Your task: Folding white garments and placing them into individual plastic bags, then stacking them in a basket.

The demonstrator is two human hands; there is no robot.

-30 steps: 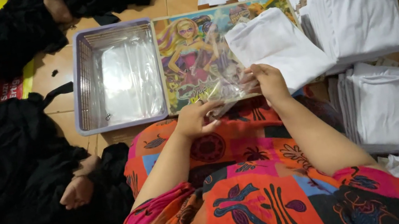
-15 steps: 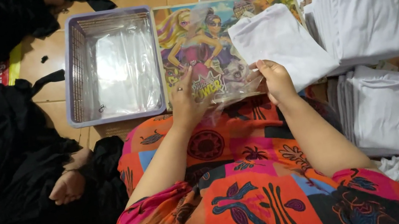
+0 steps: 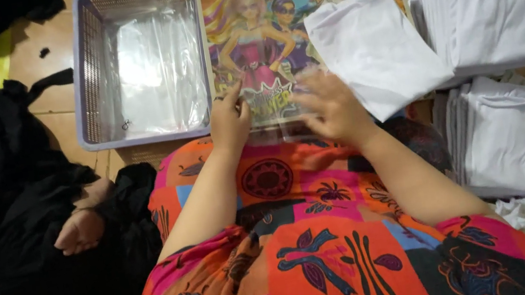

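White folded shirts (image 3: pixel 378 50), lilac basket (image 3: pixel 80 78)

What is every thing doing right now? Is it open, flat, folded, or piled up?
clear plastic bag: flat on the picture board, under both hands
left hand: pressing the bag's left edge
right hand: spread flat on the bag
picture board: lying flat
folded white cloth: folded, resting on the board
purple basket: open, holding clear plastic bags
white cloth stacks: folded, piled up
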